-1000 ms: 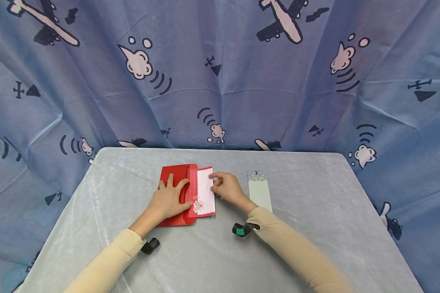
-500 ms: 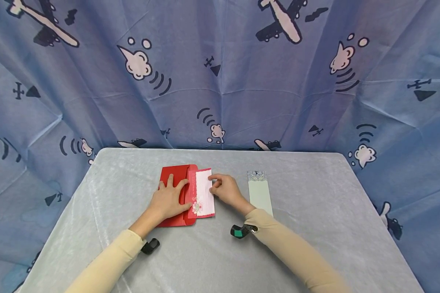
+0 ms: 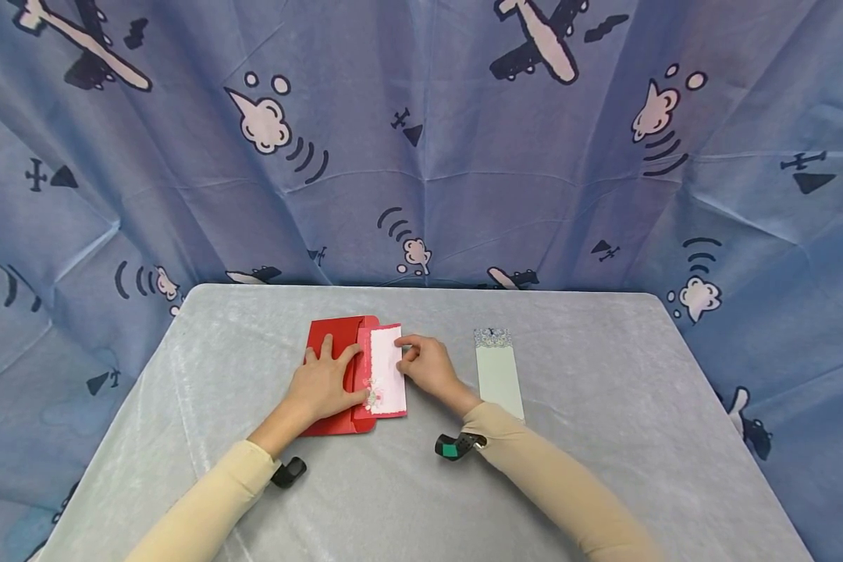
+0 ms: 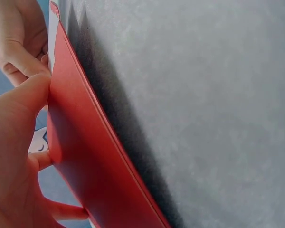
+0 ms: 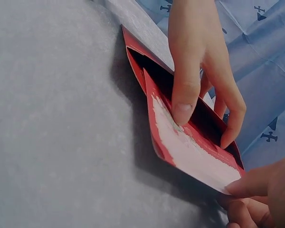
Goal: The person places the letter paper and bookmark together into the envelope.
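A red envelope (image 3: 333, 326) lies left of centre on the table, its mouth facing right. My left hand (image 3: 321, 386) rests on it with fingers spread, the thumb and index fingertips near the mouth. Partly inside that mouth is a pink-and-red card (image 3: 388, 368) with a white panel and a printed flower. With thumb and index finger, my right hand (image 3: 428, 365) pinches the card's outer right edge. The right wrist view shows the envelope mouth gaping around the card (image 5: 190, 154). From the left wrist, the envelope (image 4: 92, 142) appears side-on, its near edge casting a shadow.
A pale green card (image 3: 499, 378) with a patterned top end lies to the right, partly behind the right forearm. A grey cloth covers the table (image 3: 604, 375). Behind it hangs a blue curtain (image 3: 464, 211) printed with planes and clouds.
The pink card has slid a little left, deeper into the envelope, with my right hand moving along with it. My left hand has stayed in place on the envelope.
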Demonstrator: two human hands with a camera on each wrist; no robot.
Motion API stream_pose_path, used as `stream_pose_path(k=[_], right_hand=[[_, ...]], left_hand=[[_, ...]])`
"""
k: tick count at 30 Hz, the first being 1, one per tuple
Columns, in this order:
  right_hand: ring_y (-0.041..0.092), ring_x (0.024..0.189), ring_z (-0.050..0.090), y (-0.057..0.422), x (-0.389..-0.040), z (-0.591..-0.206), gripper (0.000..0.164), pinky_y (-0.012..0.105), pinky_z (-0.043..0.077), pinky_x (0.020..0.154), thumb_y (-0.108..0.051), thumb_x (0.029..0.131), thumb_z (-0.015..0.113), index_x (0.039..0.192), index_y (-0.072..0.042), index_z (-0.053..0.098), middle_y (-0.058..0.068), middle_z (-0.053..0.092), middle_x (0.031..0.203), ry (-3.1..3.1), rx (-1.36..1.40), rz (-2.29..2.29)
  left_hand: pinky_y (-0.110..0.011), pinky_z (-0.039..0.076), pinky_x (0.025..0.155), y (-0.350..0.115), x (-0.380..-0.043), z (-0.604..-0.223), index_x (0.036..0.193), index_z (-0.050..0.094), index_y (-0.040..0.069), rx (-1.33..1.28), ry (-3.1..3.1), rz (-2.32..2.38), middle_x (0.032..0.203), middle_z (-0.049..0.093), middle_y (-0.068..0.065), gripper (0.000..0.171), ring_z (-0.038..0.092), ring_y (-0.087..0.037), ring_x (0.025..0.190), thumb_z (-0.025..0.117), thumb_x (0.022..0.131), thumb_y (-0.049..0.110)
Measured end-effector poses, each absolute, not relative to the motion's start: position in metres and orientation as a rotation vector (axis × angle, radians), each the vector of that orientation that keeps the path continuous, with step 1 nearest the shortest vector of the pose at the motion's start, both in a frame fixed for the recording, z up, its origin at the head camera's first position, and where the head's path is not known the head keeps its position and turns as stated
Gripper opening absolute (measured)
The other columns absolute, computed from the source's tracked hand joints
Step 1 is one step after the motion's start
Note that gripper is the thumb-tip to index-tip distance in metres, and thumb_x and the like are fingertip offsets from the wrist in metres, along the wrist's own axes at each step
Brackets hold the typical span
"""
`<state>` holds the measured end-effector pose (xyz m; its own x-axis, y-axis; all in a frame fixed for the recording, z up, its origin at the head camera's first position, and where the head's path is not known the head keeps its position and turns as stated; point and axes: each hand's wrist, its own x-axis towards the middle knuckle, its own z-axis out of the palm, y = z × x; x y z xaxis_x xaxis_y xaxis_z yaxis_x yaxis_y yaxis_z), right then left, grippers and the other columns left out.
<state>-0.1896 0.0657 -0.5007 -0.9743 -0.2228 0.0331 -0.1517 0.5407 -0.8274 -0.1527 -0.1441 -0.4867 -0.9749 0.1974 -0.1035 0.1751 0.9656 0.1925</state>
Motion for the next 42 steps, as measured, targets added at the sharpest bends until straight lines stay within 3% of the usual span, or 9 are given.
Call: stream_pose_path(k=[42], right_hand=[[0.003,0.055,0.051,0.045,-0.187,-0.506,0.034,0.018,0.043,0.058,0.003,0.078,0.070,0.112,0.000,0.070,0.007,0.067,0.065,2.717,-0.333,-1.457]], left_hand=[[-0.057,0.058,0.080,-0.144,-0.153,-0.485,0.149,0.043,0.023,0.278,2.983,0.262,0.156,0.032,-0.031,0.084,0.044,-0.062,0.128,0.071,0.077,0.056]])
